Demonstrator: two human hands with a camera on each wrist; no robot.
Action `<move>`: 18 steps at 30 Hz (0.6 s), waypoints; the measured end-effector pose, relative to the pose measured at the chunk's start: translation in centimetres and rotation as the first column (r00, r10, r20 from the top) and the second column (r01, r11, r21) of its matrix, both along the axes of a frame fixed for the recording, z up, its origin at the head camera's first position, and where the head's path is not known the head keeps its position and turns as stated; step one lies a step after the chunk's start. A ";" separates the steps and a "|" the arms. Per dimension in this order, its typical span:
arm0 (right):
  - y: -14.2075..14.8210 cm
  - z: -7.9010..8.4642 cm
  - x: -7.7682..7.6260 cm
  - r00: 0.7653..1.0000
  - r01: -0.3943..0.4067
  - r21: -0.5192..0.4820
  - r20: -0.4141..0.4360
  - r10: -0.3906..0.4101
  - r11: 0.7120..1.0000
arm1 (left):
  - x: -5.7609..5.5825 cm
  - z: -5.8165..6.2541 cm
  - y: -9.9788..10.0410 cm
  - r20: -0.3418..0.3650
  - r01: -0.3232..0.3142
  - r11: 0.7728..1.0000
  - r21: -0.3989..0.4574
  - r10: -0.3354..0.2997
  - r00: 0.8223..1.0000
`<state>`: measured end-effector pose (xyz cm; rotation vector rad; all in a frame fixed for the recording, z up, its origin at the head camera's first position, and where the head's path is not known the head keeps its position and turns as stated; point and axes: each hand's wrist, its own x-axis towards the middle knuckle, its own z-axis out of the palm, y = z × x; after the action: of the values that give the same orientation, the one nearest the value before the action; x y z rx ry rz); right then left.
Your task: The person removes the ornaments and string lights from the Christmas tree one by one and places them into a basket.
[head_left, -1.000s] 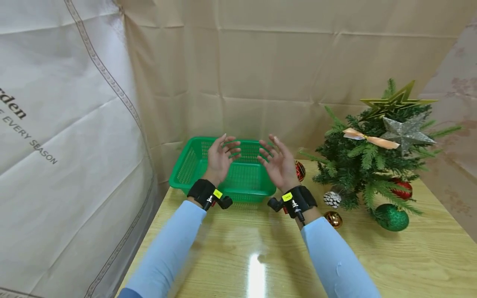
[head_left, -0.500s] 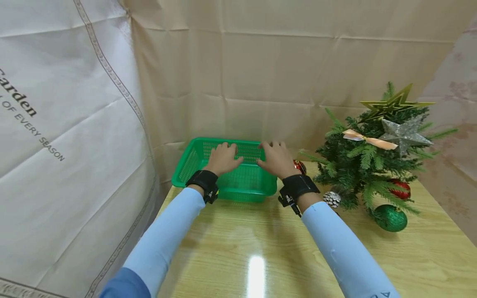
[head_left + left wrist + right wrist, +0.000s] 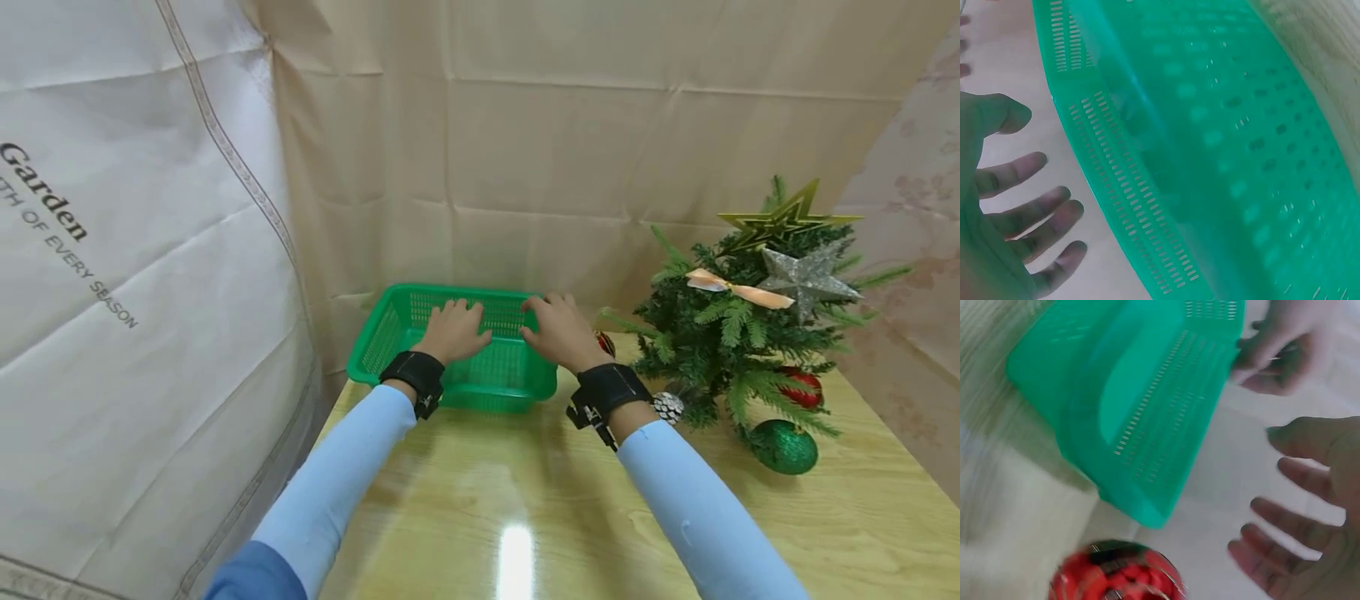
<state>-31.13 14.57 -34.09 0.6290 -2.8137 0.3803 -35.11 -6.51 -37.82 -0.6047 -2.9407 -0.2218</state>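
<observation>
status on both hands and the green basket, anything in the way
Left hand and right hand at green basket, holding nothing. Basket upright on table. Red bauble close by its right end, might get nudged.

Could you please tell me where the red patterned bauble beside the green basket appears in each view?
Head: red patterned bauble right of centre, partly hidden.
Left wrist: not in it.
Right wrist: left of centre, cut off by the bottom edge.
Shared landmark: the green basket.

Green basket [image 3: 495,371], pale blue sleeves [image 3: 348,458], glittery silver star [image 3: 802,277], peach bow [image 3: 753,294], yellowish wood-grained table [image 3: 465,500]
</observation>
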 end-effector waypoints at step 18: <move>8.2 4.6 5.8 0.977 0.127 -0.163 -0.151 -0.152 0.978 | 2.6 -0.2 8.7 0.013 0.270 0.694 0.668 -0.374 0.927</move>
<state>-25.36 22.82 -29.53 0.4067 -2.6229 0.4883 -32.55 2.18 -38.01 -0.9978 -2.5602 -1.3277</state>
